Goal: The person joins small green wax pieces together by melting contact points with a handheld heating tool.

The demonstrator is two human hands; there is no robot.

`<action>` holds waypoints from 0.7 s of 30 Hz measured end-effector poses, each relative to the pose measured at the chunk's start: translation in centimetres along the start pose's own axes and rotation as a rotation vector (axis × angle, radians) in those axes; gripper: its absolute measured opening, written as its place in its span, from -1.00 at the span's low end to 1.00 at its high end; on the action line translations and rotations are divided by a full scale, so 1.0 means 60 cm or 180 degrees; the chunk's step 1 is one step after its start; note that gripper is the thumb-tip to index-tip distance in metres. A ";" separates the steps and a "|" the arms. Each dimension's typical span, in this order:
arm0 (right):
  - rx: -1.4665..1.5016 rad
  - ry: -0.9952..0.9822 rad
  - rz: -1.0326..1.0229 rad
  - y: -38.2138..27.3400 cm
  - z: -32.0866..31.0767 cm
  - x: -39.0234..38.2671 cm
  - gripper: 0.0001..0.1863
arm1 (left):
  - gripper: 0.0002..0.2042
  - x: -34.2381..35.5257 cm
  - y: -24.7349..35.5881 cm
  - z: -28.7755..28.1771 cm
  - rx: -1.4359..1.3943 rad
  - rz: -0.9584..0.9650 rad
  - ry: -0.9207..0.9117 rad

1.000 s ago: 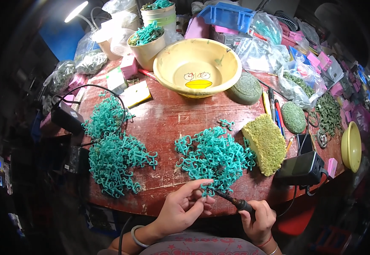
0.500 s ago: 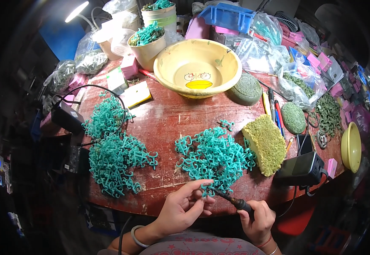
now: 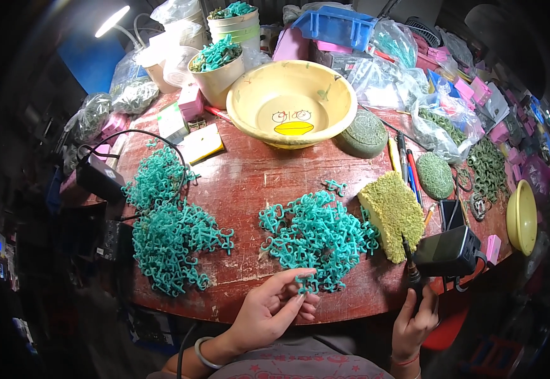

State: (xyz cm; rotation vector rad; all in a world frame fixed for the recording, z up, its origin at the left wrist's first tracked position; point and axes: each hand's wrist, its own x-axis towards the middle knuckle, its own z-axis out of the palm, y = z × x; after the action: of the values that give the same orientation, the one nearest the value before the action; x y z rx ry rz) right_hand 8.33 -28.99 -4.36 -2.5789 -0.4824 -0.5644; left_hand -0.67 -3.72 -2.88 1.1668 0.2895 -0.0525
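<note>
My left hand (image 3: 268, 312) pinches a small teal curved piece (image 3: 307, 286) between thumb and fingers, at the near edge of a loose pile of similar teal pieces (image 3: 316, 230). In my right hand (image 3: 415, 323) is a soldering iron (image 3: 413, 270) with a dark handle, pointing away from me. Its thin tip touches or hovers over the near right part of a rough yellow-green sponge (image 3: 385, 205); contact is hard to tell. Another heap of teal pieces (image 3: 171, 243) lies to the left.
A cream basin (image 3: 243, 117) stands at the back of the red table (image 3: 237, 170). Right of the sponge are pens (image 3: 403, 155), a green rounded stone-like block (image 3: 436, 175) and a black box device (image 3: 448, 249). A black cable (image 3: 177, 151) crosses the left heap.
My right hand has swung the soldering iron rightward, from the piece in my left hand over to the sponge. My left hand keeps its pinch almost in place.
</note>
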 end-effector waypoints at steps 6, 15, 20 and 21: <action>-0.0118 0.0207 -0.0153 0.008 0.005 0.008 -0.79 | -0.59 -0.002 0.009 0.002 -0.0104 -0.0153 0.0041; 0.1132 -0.0023 0.0500 -0.009 0.011 -0.009 -0.82 | -0.60 0.000 0.012 -0.002 -0.0215 -0.0190 -0.0024; 0.2162 -0.0633 0.0393 -0.075 0.024 0.021 -0.73 | -0.63 -0.002 0.020 -0.022 -0.0585 -0.0231 -0.0135; 0.2108 -0.0752 0.0293 -0.085 0.027 0.028 -0.72 | -0.67 0.001 0.017 -0.032 -0.0892 -0.0293 -0.0207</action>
State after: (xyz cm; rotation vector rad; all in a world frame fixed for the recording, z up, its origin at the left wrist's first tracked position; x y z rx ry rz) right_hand 8.10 -23.57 -3.10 -2.0164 -0.5180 -0.0407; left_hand -0.81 -1.58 -2.65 0.8717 0.2831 -0.1264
